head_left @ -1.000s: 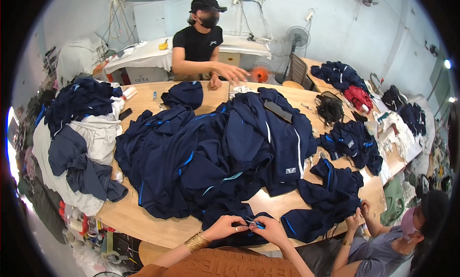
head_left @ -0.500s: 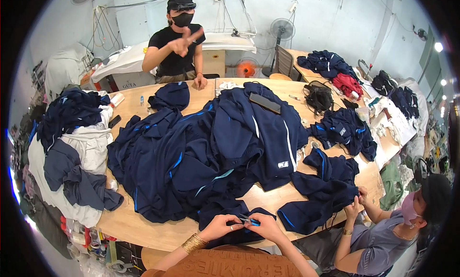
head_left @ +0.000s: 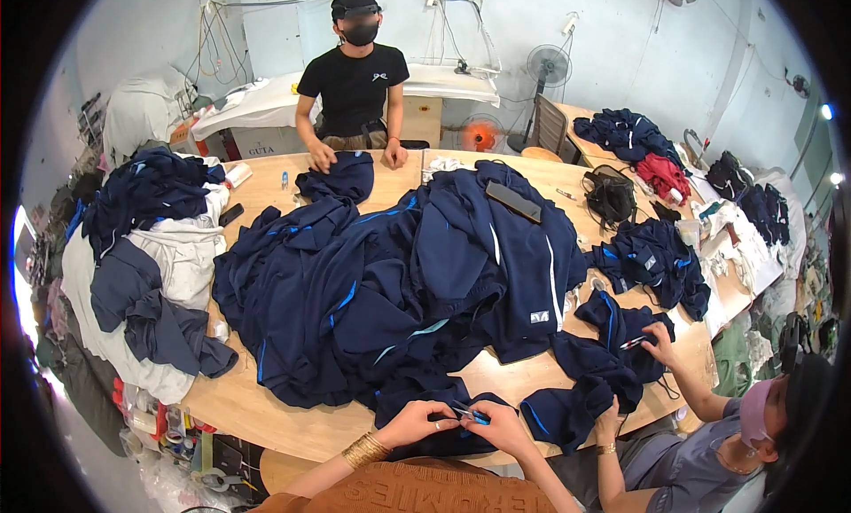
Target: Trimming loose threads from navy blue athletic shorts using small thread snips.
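At the near table edge, my left hand (head_left: 423,423), fingers pinched together, holds the edge of a navy garment (head_left: 412,398). Close beside it, my right hand (head_left: 501,430) is closed around small thread snips (head_left: 480,417) with a blue handle. Their metal tip points toward my left fingers, where the cloth is gathered. Exactly what lies between the fingertips is too small to make out. Part of the same navy cloth hangs below my hands. A large heap of navy garments (head_left: 390,274) with blue and white piping spreads just beyond.
A dark phone-like case (head_left: 514,202) lies on the heap. At right, a seated co-worker (head_left: 683,442) handles a navy garment (head_left: 576,407) and holds a pen-like tool (head_left: 633,343). Another person (head_left: 359,96) stands across the wooden table (head_left: 301,429). Grey and white cloth (head_left: 168,274) lies left.
My hands keep nearly the same grip. The standing person has lowered a raised hand to the navy cloth. The seated co-worker's hands have moved apart, one now lifting the pen-like tool.
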